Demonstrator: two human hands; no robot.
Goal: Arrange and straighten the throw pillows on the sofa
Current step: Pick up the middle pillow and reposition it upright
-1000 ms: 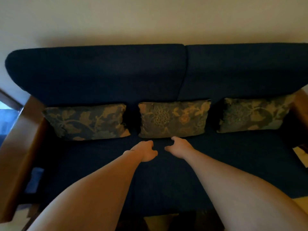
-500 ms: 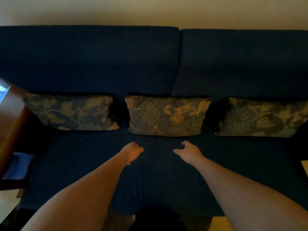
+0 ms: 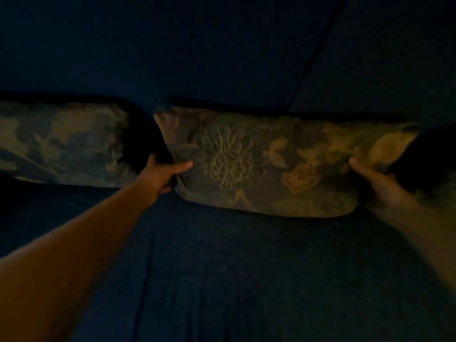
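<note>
The middle floral pillow (image 3: 271, 164) leans against the dark blue sofa back (image 3: 222, 50), its bottom edge on the seat (image 3: 234, 267). My left hand (image 3: 160, 174) grips its left end, thumb on the front face. My right hand (image 3: 377, 183) holds its right end, thumb on the front, blurred. A second floral pillow (image 3: 64, 144) leans against the back to the left, a dark gap between the two. The third pillow is mostly out of view; only a dim edge (image 3: 446, 191) shows at far right.
The view is dark and close to the sofa. A seam (image 3: 313, 55) runs down between the two back cushions above the middle pillow. Bare seat cushion fills the foreground between my forearms.
I have leaned in close. Both hands moved forward and apart from the seat and took hold of the two ends of the middle pillow.
</note>
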